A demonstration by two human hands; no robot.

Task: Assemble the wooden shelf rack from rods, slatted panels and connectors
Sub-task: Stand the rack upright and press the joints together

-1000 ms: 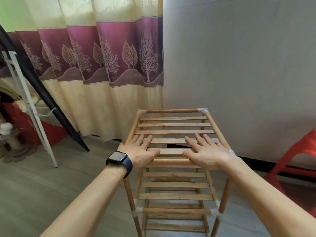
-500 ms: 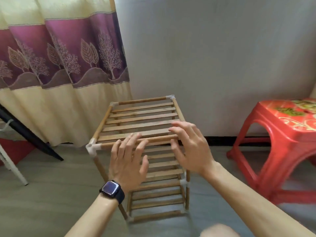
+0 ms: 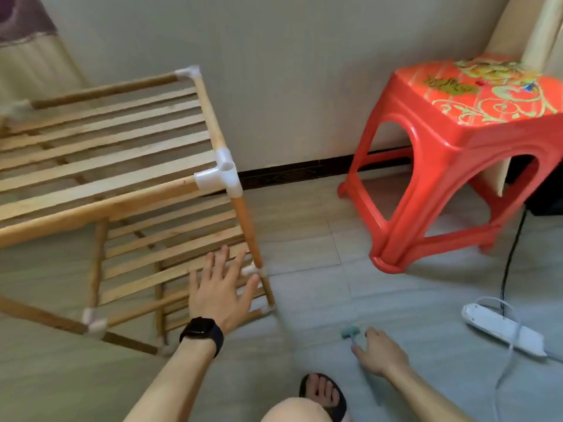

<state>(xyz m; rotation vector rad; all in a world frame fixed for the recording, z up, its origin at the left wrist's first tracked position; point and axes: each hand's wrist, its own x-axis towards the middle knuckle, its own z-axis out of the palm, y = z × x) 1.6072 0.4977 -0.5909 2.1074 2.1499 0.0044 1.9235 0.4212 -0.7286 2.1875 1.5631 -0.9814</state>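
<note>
The wooden shelf rack (image 3: 106,166) stands on the floor at the left, with slatted shelves, rods and white plastic connectors (image 3: 222,175) at the corners. My left hand (image 3: 219,293), wearing a dark watch, is spread flat in front of the lower shelf's near right corner; whether it touches is unclear. My right hand (image 3: 382,356) is down at the floor, its fingers at the handle of a small teal-headed tool (image 3: 350,332). Blur hides whether the fingers grip the handle.
A red plastic stool (image 3: 457,132) stands at the right against the wall. A white power strip (image 3: 502,328) with a black cable (image 3: 511,254) lies on the floor below it. My sandalled foot (image 3: 323,391) is at the bottom. A curtain (image 3: 27,56) hangs at the far left.
Both hands have left the rack's top shelf. The view has swung right and down; my right hand dropped to the floor by the teal tool, my left hand lowered to the lower shelf.
</note>
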